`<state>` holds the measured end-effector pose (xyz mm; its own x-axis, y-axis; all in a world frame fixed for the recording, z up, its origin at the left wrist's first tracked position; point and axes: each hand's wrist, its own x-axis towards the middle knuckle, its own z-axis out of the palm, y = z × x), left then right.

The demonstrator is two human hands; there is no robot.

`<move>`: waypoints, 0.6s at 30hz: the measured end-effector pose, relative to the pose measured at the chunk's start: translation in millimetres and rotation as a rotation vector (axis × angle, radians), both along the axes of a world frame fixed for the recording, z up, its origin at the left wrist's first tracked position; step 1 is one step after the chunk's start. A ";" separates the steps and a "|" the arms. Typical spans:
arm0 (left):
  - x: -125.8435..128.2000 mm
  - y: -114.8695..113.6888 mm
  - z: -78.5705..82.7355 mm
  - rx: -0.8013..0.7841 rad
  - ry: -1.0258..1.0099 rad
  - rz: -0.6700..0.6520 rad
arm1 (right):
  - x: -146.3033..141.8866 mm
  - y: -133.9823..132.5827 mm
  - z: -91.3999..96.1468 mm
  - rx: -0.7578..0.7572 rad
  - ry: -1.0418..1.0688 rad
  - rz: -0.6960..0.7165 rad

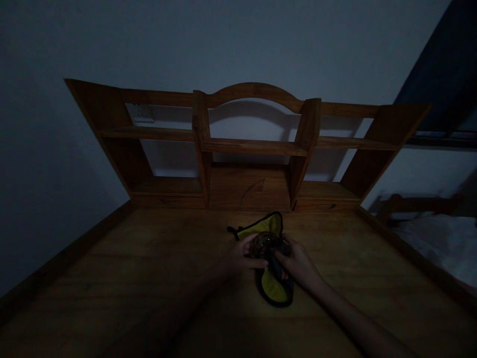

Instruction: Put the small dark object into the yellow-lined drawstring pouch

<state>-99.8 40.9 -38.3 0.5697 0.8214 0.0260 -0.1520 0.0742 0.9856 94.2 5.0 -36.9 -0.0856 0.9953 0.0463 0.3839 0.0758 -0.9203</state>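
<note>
In dim light, a small round glassy vessel, dark and shiny, is between my hands above the desk. My left hand is closed around its left side, fingers at the rim and thumb underneath. A yellow-green cloth with a black border and a grey reverse hangs below and spreads out behind the vessel. My right hand pinches a dark grey fold of this cloth against the vessel's right side. The vessel's exact kind is too dark to make out.
A wooden desk with raised side edges lies beneath. At its back stands a wooden shelf unit with several compartments against a pale wall. A wall socket shows through the left shelf. White bedding is at the right.
</note>
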 end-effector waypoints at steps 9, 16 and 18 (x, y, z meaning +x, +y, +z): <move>0.1 1.6 -3.5 0.007 0.002 -0.006 | 0.8 1.9 -4.1 -0.030 0.010 -0.007; 0.2 4.5 -6.7 0.025 0.019 -0.022 | 1.5 3.9 -7.5 -0.042 0.014 -0.021; 0.1 3.7 -4.6 0.023 0.005 -0.032 | 1.8 3.9 -7.6 -0.049 0.009 -0.019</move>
